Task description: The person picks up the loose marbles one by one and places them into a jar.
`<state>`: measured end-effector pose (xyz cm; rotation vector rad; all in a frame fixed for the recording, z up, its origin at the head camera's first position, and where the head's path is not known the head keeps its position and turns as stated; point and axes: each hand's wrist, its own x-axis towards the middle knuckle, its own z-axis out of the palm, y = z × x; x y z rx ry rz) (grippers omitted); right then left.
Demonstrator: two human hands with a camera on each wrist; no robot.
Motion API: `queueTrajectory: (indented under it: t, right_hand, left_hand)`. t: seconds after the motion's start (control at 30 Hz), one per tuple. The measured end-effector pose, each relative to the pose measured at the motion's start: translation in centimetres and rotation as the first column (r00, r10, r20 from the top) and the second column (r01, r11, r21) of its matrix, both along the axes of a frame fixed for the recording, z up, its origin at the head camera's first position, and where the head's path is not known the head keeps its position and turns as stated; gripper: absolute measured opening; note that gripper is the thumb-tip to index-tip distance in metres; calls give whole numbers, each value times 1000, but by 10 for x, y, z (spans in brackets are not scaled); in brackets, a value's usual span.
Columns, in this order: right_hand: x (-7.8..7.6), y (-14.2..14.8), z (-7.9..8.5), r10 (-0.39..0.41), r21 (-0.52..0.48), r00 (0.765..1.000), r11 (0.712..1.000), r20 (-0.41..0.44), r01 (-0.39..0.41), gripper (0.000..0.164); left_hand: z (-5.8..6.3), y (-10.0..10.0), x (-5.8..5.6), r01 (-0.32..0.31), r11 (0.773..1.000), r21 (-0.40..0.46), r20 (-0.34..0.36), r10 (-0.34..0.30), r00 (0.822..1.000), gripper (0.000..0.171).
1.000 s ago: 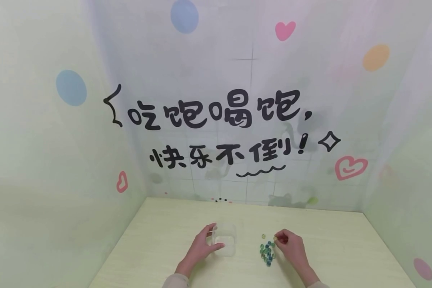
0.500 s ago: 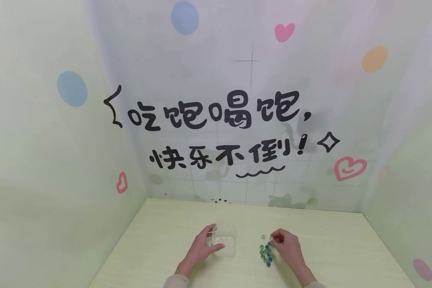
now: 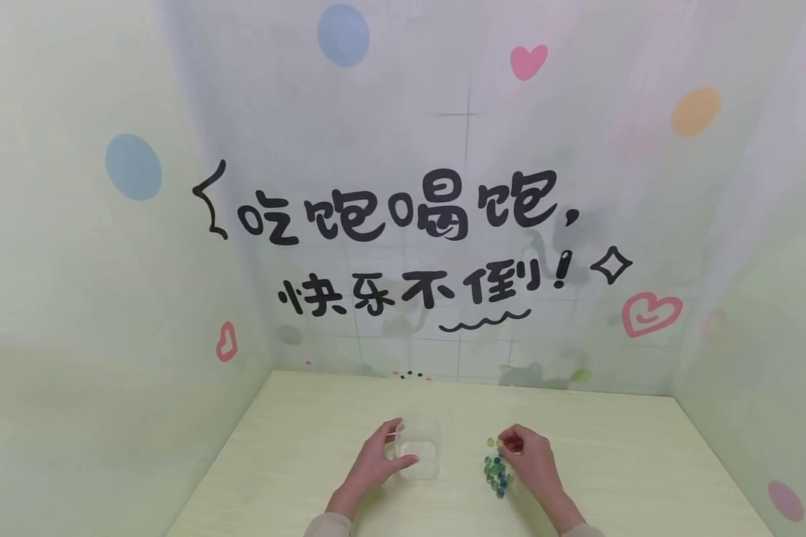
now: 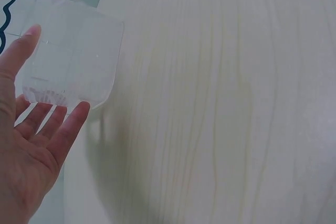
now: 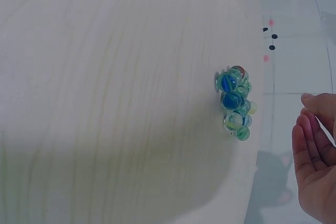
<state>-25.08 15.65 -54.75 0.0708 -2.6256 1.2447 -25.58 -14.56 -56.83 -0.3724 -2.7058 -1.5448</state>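
Note:
My left hand [image 3: 376, 456] holds a clear plastic container [image 3: 428, 468] by its left side, thumb at the near side and fingers at the far side. The left wrist view shows this container [image 4: 79, 56] between the thumb and spread fingers. My right hand [image 3: 532, 451] is at the far end of a cluster of glass marbles [image 3: 495, 470], mostly green and blue. Its thumb and index finger pinch a yellowish marble [image 3: 500, 443], beside another yellowish marble [image 3: 490, 441]. In the right wrist view the fingertips of the right hand [image 5: 317, 156] meet, and the pinched marble is hidden.
Both hands work over a pale wood-grain table [image 3: 309, 418]. Behind it stands a light backdrop [image 3: 389, 149] with black lettering and coloured dots, and side panels close in the left and right.
My right hand has moved a little left with the yellowish marble, closer to the other yellowish one. The left hand and container stay in place.

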Motion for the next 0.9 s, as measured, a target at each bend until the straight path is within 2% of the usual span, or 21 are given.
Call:
queueTrajectory:
  t: [0.5,0.9]
  right_hand:
    - [-2,-12,3,37,-16,999,999,1,-37,16]
    - [-8,-22,-2,77,-22,997,997,-12,-77,16]
  left_hand:
    - [2,1,1,-4,1000,2,16,4,1000,80]
    - [2,1,1,1,1000,6,14,-1,1000,79]
